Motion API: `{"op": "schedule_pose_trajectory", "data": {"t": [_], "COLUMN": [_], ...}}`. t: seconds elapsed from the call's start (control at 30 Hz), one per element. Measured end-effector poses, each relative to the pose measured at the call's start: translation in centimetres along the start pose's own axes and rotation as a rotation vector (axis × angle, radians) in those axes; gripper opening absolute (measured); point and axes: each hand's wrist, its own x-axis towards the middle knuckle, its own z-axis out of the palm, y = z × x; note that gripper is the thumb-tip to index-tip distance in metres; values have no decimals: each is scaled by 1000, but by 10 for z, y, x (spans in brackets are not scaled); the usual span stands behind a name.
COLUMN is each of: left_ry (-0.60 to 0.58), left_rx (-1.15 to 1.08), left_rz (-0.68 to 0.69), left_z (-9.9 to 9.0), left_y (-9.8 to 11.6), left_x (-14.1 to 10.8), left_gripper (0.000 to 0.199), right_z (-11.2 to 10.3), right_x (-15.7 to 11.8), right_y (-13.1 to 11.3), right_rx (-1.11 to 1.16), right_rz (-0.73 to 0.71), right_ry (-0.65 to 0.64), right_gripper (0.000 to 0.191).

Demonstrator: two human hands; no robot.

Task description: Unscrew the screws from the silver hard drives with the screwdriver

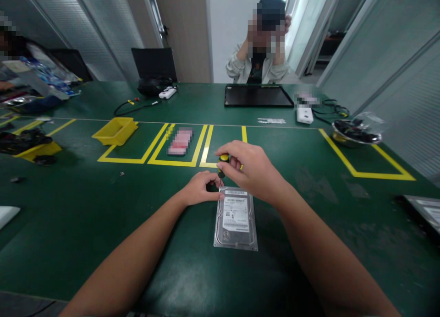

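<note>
A silver hard drive point(237, 239) with a white label lies flat on the green table, straight in front of me. My right hand point(256, 170) is closed around the yellow-and-black handle of a small screwdriver point(224, 158). The tool stands nearly upright, its shaft pointing down at the drive's far left corner. At that same corner, my left hand point(200, 188) grips the drive's edge, thumb against its side and fingers curled close to the screwdriver shaft. The exact contact of the tip is too small to make out.
Beyond my hands are yellow tape outlines, a yellow tray point(115, 130) and a blurred pink item point(180, 141). A metal bowl point(355, 136) of parts stands far right; a dark flat panel point(258, 96) lies near a seated person point(257, 62). Another drive-like object point(421, 211) sits at right.
</note>
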Motion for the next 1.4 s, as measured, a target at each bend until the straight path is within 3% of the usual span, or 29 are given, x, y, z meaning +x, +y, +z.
{"op": "schedule_pose_trajectory", "data": {"t": [0.2,0.63,1.0,1.4], "left_ry": [-4,22,41,34], "left_rx": [36,-84,-80,-77], "left_rz": [-22,17,6,-12], "left_z": [1,-2,-1,0], "left_y": [-2,1,-2,-4], "left_x": [0,-2,-2,-1], "left_gripper": [42,35,10,10], "right_z": [-3,0,-2,-2], "right_x": [0,-1,-1,-1], "right_y": [-4,-3,-1,0], "right_rx": [17,7,19,39], "right_rz": [17,9,-102,-59], "right_ry": [-42,44,-24,21], "right_gripper": [19,11,18,13]}}
